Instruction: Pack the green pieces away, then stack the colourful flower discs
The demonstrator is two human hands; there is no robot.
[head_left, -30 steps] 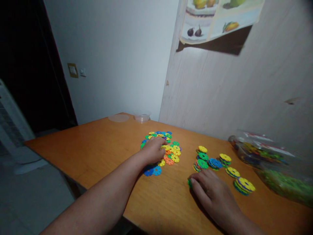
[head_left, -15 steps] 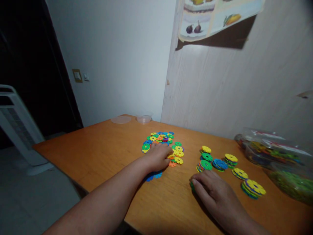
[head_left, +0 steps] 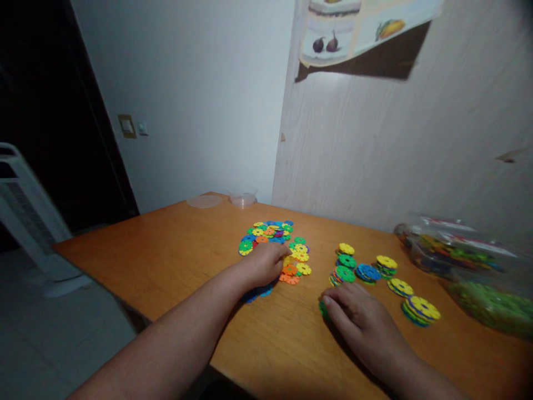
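A loose pile of flower-shaped plastic discs point(head_left: 272, 229) in several colours lies in the middle of the table. My left hand point(head_left: 264, 264) is over the near side of that pile, thumb and fingers pinched together beside some yellow discs point(head_left: 300, 254); whatever is between the fingertips is hidden. Blue discs point(head_left: 259, 293) show partly under my left wrist. My right hand point(head_left: 361, 314) rests on the table, its fingers curled round a green disc point(head_left: 323, 310) that shows at its left edge. Just beyond it stand short stacks topped by green discs point(head_left: 345, 273) and blue discs point(head_left: 368, 272).
More stacks with yellow tops point(head_left: 421, 308) stand to the right on the wooden table point(head_left: 175, 261). Clear plastic packs point(head_left: 491, 303) of coloured pieces lie at the right edge. A clear bowl point(head_left: 242, 198) and a flat translucent lid point(head_left: 204, 201) sit at the back corner.
My left hand has shifted slightly, its fingers now drawn together, and an orange disc beside it is more exposed. My right hand keeps its hold. The whole view has moved a little.
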